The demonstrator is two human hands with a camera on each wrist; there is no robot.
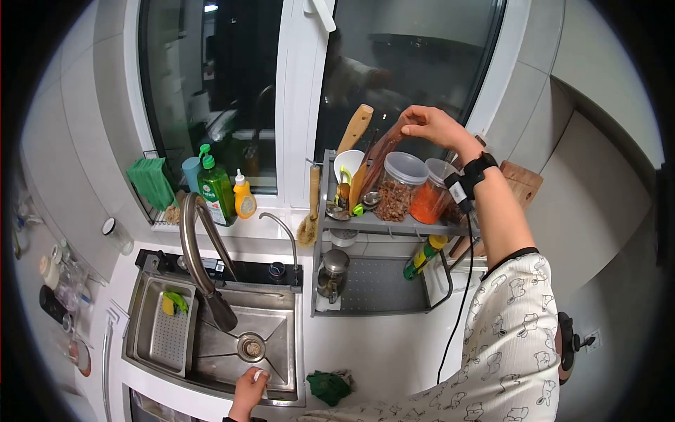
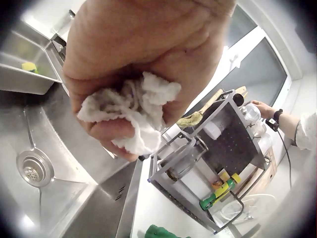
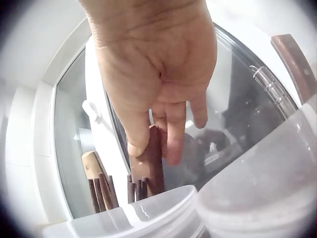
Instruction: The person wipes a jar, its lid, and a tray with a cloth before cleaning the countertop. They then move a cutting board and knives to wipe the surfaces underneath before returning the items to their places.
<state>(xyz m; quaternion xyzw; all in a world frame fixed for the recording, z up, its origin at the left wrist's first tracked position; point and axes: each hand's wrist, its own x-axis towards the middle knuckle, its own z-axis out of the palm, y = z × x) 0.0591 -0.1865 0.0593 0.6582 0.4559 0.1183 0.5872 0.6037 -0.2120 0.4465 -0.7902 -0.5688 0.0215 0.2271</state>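
Observation:
My left hand (image 1: 247, 392) is over the sink's front edge, its fingers curled round a crumpled white cloth or tissue (image 2: 136, 111). High at the rack, my right hand (image 1: 437, 128) pinches the top of a reddish-brown handle (image 3: 148, 166) between thumb and fingers. The handle stands upright behind the lidded jars; its lower end is hidden in the right wrist view. A jar of brown pieces (image 1: 396, 200) and a jar of orange-red powder (image 1: 424, 204) stand below this hand, on the upper shelf.
A curved faucet (image 1: 191, 232) rises over the sink (image 1: 225, 359). Green and yellow bottles (image 1: 216, 190) stand on the windowsill. The two-level rack (image 1: 383, 288) holds utensils above, a glass jar (image 1: 332, 274) and a green bottle below. A dark green cloth (image 1: 329, 387) lies right of the sink.

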